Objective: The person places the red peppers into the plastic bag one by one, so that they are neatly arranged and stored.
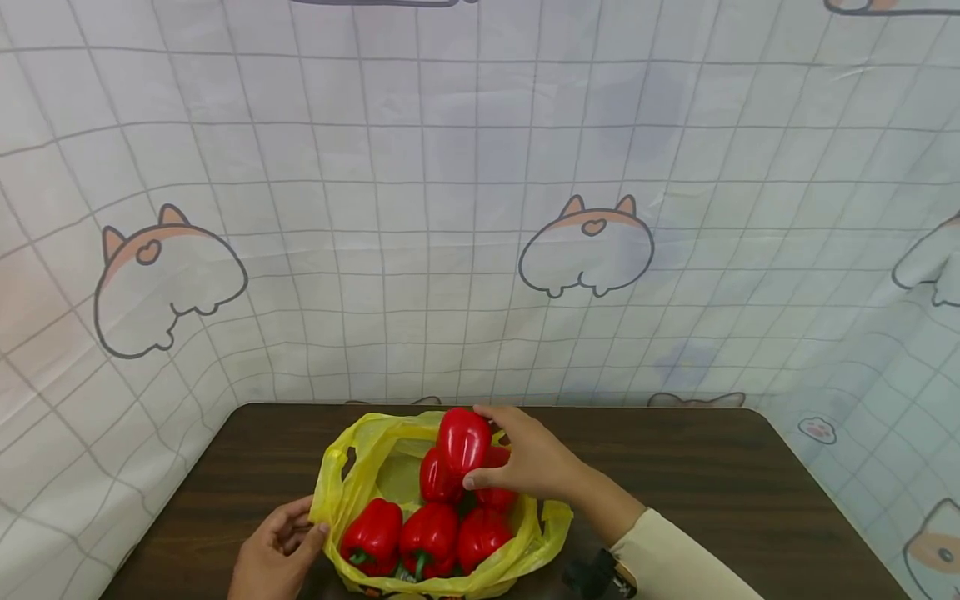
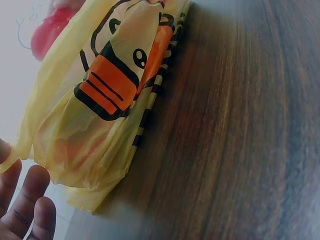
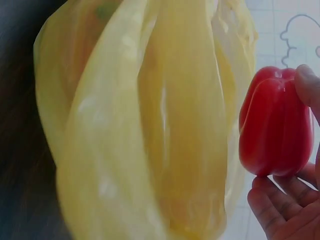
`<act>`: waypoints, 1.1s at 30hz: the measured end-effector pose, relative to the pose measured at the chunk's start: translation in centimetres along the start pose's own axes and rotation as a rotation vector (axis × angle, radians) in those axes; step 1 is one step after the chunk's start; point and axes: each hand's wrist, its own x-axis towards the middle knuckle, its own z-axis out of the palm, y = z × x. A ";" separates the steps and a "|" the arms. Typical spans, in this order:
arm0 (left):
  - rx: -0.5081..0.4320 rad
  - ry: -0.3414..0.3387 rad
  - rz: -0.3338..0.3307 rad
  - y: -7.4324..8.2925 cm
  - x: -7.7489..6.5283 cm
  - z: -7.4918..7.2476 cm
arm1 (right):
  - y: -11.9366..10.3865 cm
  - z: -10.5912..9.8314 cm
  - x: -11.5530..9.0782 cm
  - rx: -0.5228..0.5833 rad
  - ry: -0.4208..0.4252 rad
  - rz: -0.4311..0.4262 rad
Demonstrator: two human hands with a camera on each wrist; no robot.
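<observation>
A yellow plastic bag [image 1: 337,492] lies on the table with its mouth spread, several red bell peppers [image 1: 430,533] inside it. My right hand [image 1: 536,454] grips another red bell pepper [image 1: 462,440] above the far right part of the opening, thumb on one side and fingers on the other. In the right wrist view that bell pepper [image 3: 276,122] is beside the bag's outer wall. At the bag's left edge, my left hand [image 1: 277,546] pinches the rim between thumb and fingers. The left wrist view shows the bag's printed side [image 2: 110,82], with orange and black cartoon markings.
The dark wood-grain table [image 1: 675,475] extends on both sides of the bag. Behind and beside it hangs a white gridded cloth [image 1: 450,250] with cartoon corgi prints. A dark watch-like band [image 1: 600,575] shows near my right cuff.
</observation>
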 end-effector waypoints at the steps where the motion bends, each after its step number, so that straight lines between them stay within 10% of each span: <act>1: 0.000 0.001 0.000 0.0 0.0 0.0 | -0.1 0.2 0.2 0.004 -0.003 0.005; 33: 0.004 -0.009 0.001 0.4 -0.2 0.3 | -3.3 7.1 3.9 -0.017 0.018 0.046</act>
